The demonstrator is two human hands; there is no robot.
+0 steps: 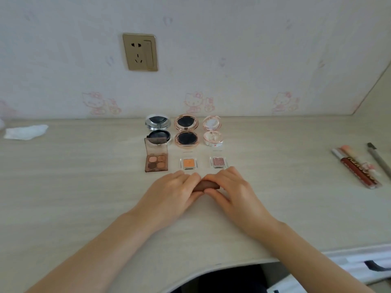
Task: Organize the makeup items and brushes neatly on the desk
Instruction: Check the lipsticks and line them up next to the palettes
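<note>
Makeup compacts (186, 132) on pale wood-grain desk (84, 187), cartoon-print wallpaper (232, 60) behind.

Desk: the pale beige wood-grain desk top (84, 187) bore faint streaks.
Wall: the white wallpaper (232, 60) carried pink cartoon cats.
Socket: the square wall outlet (140, 52) was brassy gold.
Compacts: the round silver compact (158, 129) and the round rose-gold compact (186, 133) held black pads.
Palette: the square brown four-pan palette (156, 163) showed pink, tan and dark brown shades.
Single pans: the small clear-cased orange pan (188, 163); the small clear-cased glittery mauve pan (218, 162).
</note>
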